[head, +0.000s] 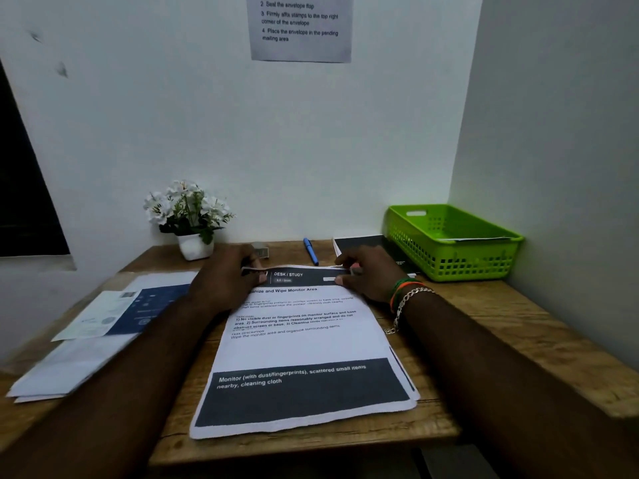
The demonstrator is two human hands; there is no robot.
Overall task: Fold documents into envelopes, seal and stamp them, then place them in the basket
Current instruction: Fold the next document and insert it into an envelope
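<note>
Wooden worktop (518, 326) against white wall. Printed document (304, 354) lies flat at centre, on more sheets. Envelopes (79, 354) stacked at left. Green basket (449, 243) in far right corner — 1 paper inside. Left hand (224, 281) and right hand (373, 274) each pinch the document's far edge, fingers curled. Blue pen (310, 251) just beyond.

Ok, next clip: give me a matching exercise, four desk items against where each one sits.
Things:
1. green basket
2. blue pen
3. flower pot
4. printed document

Places:
A. middle of the desk, its far edge pinched by both hands
B. far right corner, by the side wall
C. far left, against the back wall
D. far edge of the desk, beyond the sheet, between the hands

Pairs: 1-B, 2-D, 3-C, 4-A
</note>
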